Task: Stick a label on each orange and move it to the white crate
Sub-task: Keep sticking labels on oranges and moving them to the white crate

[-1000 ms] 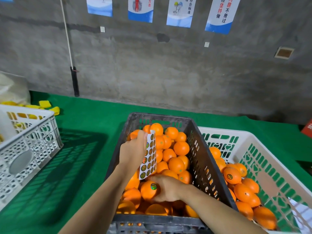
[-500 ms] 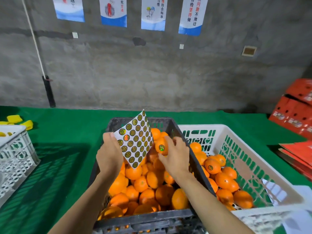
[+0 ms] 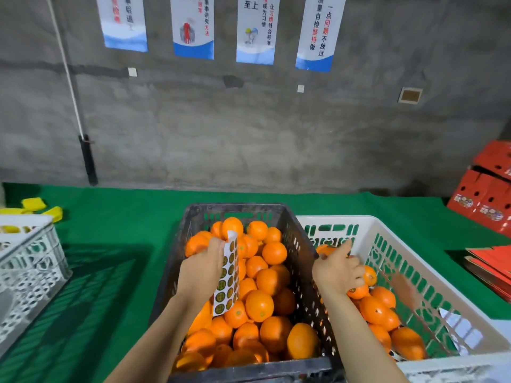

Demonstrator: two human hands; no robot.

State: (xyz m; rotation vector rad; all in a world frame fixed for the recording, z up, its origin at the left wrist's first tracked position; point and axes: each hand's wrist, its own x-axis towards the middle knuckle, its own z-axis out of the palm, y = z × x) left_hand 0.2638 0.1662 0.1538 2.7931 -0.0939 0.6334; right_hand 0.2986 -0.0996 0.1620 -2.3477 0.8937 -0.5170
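Reaching into the white crate at about three o'clock, my right hand curls over a labelled orange, fingers bent down around it; I can't tell from the head camera whether the fruit is already resting on the pile or whether I bear its weight. Just below it lies another orange with its sticker up, touching the ones beside it.

My left hand hovers over the black crate at the centre, pinching the label sheet between thumb and fingers, the sheet hanging edge-on toward six o'clock. It is thin paper, and I judge it will flop and curl, so holding it near the top edge keeps the stickers reachable.

The unlabelled oranges fill the black crate, heaped from twelve o'clock down to six. I judge each to be firm, fairly weighty for its size and round enough to roll, with waxy peel that may slip under a loose hold. A whole-hand grasp from above, fingertips spread past the widest part, seems safest. Dropping one onto the heap could bruise it, so I would set it down low.

A second white crate sits at nine o'clock on the green table cover, and red cartons stack at two o'clock.
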